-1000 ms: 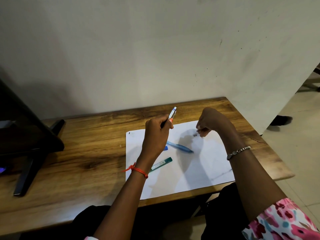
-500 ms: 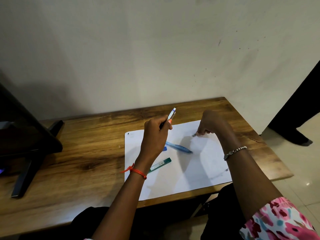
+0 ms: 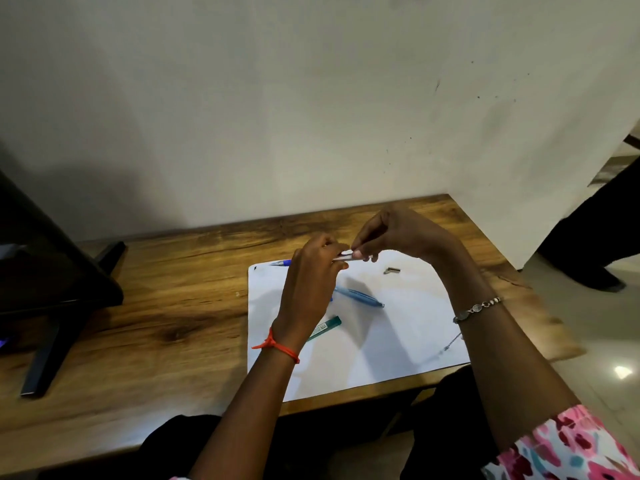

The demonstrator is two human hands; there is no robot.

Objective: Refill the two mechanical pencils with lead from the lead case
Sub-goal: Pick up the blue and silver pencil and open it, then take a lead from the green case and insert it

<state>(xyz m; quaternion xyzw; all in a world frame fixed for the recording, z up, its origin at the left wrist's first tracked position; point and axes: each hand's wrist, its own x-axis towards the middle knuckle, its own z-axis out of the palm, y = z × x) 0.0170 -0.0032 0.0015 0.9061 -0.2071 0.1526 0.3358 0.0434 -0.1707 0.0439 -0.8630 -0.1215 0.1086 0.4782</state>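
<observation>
— So, which step is this?
— The left hand (image 3: 308, 289) grips the first pencil (image 3: 343, 258) above the paper (image 3: 398, 334). The right hand (image 3: 398, 233) pinches its back end, probably opening it. A small metal cap (image 3: 392, 270) lies apart.
— And next?
— I think lead from the lead case (image 3: 325, 328), near the second pencil (image 3: 360, 297).

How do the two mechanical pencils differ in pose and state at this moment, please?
The held mechanical pencil is raised above the white paper, gripped by the left hand with the right hand pinching its back end; the light blue mechanical pencil lies untouched on that paper. The held one's tip points left; the lying one's points right. Both show blue plastic.
</observation>
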